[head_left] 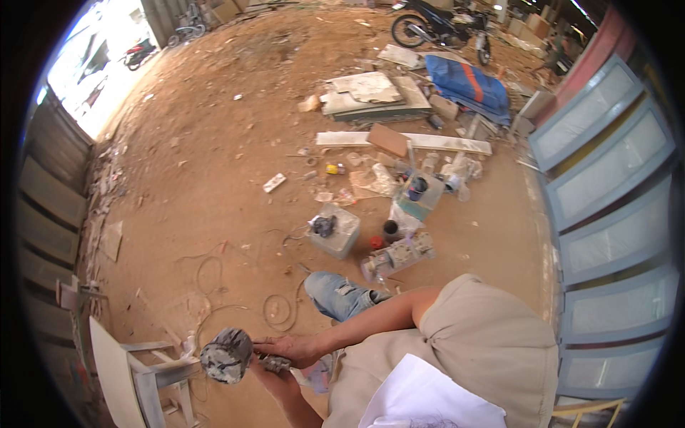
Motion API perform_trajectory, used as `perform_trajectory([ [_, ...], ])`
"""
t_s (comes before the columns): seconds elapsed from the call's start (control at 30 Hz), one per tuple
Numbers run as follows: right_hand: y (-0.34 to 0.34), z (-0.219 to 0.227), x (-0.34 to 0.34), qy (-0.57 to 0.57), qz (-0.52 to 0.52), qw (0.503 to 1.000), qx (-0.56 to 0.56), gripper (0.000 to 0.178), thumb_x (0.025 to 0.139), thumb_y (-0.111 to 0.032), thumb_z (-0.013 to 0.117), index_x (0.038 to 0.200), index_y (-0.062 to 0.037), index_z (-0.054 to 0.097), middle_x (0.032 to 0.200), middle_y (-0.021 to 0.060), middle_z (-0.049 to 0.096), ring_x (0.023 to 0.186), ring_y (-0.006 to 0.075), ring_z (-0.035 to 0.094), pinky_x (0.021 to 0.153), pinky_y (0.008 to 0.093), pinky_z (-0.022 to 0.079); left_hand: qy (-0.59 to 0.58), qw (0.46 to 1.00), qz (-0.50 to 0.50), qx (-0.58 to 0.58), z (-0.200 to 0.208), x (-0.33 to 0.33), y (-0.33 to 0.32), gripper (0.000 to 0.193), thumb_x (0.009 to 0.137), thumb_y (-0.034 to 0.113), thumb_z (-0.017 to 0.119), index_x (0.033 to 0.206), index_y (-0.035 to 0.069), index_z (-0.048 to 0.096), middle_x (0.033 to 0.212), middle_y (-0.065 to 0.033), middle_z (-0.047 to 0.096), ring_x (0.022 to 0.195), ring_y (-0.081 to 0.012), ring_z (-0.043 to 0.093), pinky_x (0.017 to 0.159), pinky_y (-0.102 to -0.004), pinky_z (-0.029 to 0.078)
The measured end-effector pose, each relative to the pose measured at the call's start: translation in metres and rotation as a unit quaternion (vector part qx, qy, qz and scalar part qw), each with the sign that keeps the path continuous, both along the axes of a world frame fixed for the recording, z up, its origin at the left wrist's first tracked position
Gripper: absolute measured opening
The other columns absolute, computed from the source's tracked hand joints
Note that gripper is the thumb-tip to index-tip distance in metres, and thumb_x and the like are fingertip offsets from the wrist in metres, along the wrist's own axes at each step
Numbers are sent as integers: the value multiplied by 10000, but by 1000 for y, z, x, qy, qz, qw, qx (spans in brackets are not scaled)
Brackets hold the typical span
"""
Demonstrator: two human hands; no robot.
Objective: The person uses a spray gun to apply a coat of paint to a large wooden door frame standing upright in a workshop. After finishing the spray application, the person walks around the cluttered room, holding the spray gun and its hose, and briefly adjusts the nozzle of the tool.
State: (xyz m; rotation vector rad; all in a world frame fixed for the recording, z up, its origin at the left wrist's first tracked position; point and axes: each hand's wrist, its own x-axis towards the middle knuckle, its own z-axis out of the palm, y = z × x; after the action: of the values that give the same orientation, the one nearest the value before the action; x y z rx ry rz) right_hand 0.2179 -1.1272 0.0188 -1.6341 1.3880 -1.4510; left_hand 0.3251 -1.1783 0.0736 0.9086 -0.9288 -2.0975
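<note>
A round, cup-like tool (227,355), grey with dark and pale blotches, is held low in front of me at the lower left. My right hand (296,348) reaches across to its rear part, fingers closed on it. My left hand (265,371) comes up from below and grips it from underneath; most of its fingers are hidden. A mottled rear piece shows between the two hands. Just beyond the tool stands a white wooden chair (114,374). My knee in torn blue jeans (339,296) shows above the right forearm.
Thin cable or hose (278,312) loops over the dirt floor. A translucent tub (335,234) with a dark cloth, a teal container (419,200) and cluttered bottles lie ahead. White boards (378,96), a blue tarp (467,85) and a motorcycle (442,28) are farther off. Blue-framed panels (606,250) line the right.
</note>
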Motion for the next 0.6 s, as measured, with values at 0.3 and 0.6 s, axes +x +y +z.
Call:
perform_trajectory([
  [0.3, -140, 44, -66, -131, -21, 989, 64, 453, 878, -81, 605, 1315, -50, 488, 1120, 213, 616, 1057, 384, 604, 909, 428, 477, -113, 986, -18, -117, 27, -64, -139, 420, 959, 307, 563, 1287, 50, 508, 1237, -64, 522, 1124, -187, 502, 969, -341, 382],
  [0.6, -353, 132, -235, -314, -39, 938, 139, 325, 931, -140, 659, 1240, -57, 606, 890, -34, 657, 616, 25, 551, 479, 220, 444, -297, 848, -203, -388, -101, -186, -300, 595, 888, 243, 637, 1397, 15, 431, 1320, -195, 542, 1230, -305, 521, 991, -394, 437],
])
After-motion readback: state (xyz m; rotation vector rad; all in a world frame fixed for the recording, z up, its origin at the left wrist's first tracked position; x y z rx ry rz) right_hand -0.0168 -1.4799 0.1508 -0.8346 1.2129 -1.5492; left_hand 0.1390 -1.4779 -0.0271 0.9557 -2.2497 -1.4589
